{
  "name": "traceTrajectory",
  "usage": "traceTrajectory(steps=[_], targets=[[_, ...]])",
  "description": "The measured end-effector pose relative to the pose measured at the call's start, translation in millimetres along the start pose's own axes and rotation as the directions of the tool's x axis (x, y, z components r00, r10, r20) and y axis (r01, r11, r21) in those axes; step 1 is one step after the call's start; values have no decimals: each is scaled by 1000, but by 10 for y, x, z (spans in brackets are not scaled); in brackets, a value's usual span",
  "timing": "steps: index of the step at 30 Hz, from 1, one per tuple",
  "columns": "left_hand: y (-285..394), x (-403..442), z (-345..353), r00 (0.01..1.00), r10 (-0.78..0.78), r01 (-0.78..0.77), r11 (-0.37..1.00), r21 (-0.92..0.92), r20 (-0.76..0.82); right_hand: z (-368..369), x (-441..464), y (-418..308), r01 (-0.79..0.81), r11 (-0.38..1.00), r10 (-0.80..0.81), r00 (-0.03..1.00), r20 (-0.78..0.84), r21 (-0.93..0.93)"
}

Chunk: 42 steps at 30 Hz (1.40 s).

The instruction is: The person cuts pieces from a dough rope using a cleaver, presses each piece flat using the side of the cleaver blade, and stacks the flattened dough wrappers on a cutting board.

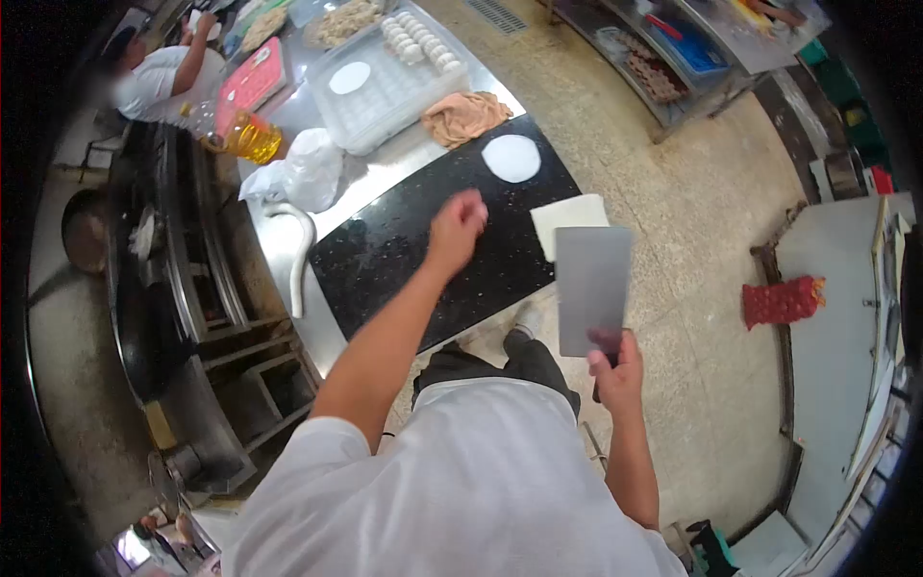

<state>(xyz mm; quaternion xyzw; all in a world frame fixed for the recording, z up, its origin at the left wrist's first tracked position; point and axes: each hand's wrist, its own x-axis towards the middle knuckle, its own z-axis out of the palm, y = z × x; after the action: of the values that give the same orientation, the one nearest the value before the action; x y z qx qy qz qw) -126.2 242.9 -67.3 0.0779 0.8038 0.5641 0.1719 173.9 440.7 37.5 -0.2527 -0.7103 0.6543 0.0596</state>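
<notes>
My right hand (620,373) grips the handle of a wide cleaver (593,288), its grey blade pointing away from me beside the board. Over the black board (385,255), my left hand (459,229) hovers with fingers curled together; anything inside them is hidden. A white flat disc (511,158) lies near the board's far right corner. Just past the blade, a pale folded cloth or sheet (567,216) sits at the board's right edge, partly covered by the cleaver. Left of the board, a long white rope of dough (296,255) rests on the metal table.
A clear plastic tray (332,111) holds rows of white dumplings (420,43) and a white disc. Around it are a crumpled orange cloth (467,117), a plastic bag (312,171) and an oil bottle (254,139). Another person (163,77) works at far left.
</notes>
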Motion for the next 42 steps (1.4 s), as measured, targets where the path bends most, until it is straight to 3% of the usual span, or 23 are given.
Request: traceTrajectory(steps=[1,3,4,6,7,9,10,11,12,13,15,16,18,22,24,25,26,28,32,35,37,40,42], targets=[[-25,-362,-74,994,100,-105,986,129,42,-3,47,25,0,1000,0,1000,25,10],[85,-1012,-215,986,138,-157,959,236,94,41,206,110,28,931,-40,999,27,364],[12,-1288,-307,991,8,-18,997,77,133,129,355,128,10,929,-41,996,76,370],[-143,-1643,-678,997,-15,4,988,151,74,433,710,182,6,846,20,999,-43,533],[-228,-1835,-874,997,-21,4,977,211,76,543,819,303,-22,847,23,1000,4,531],[-525,-1988,-1399,982,29,29,953,301,-185,665,983,550,-493,720,536,842,59,488],[-758,-2050,-1661,920,-129,183,976,114,-371,753,949,538,-512,634,586,807,73,580],[-897,-2075,-1983,857,-135,203,975,86,-497,809,880,495,-525,616,597,797,86,587],[-923,-2090,-2251,784,-70,299,913,277,-616,885,793,451,-497,647,559,825,84,578],[-971,-2072,-2458,780,-80,303,916,264,-621,962,681,413,-466,676,523,849,73,571],[-1133,-2016,-2752,684,110,275,877,395,-721,1137,404,335,-412,719,480,877,29,560],[-1214,-1964,-2831,695,98,266,885,381,-713,1247,247,272,-398,754,451,892,28,523],[-1384,-1875,-3049,787,262,144,802,580,-559,1595,-52,207,-389,838,405,913,44,383],[-1460,-1771,-3426,898,207,16,868,496,-390,2671,-653,-181,-444,896,445,892,78,-31],[-1531,-1747,-3575,903,271,-68,857,511,-334,3203,-704,-412,-167,864,305,924,230,-474],[-1543,-1735,-3639,902,308,-114,846,521,-303,3394,-682,-421,278,745,-18,917,398,-606],[-1541,-1706,-3702,901,319,-132,848,514,-295,3641,-674,-586,370,548,41,884,465,-751],[-1530,-1656,-3782,942,308,-188,814,550,-134,4023,-671,-636,551,457,-92,810,579,-698],[-1517,-1690,-3871,921,385,-283,766,577,-59,4542,-598,-661,521,367,105,800,591,-771],[-1525,-1549,-3907,978,206,-173,817,550,0,4581,-463,-399,478,421,100,821,563,-771],[-1662,-1504,-3902,931,309,-244,923,296,-195,4376,-527,-490,395,480,262,787,558,-783],[-1343,-1526,-3946,983,180,-166,952,258,-31,3843,-791,-151,300,604,132,876,464,-738],[-950,-1572,-3830,998,12,32,798,602,-69,3448,-999,-187,169,668,190,903,385,-725]])
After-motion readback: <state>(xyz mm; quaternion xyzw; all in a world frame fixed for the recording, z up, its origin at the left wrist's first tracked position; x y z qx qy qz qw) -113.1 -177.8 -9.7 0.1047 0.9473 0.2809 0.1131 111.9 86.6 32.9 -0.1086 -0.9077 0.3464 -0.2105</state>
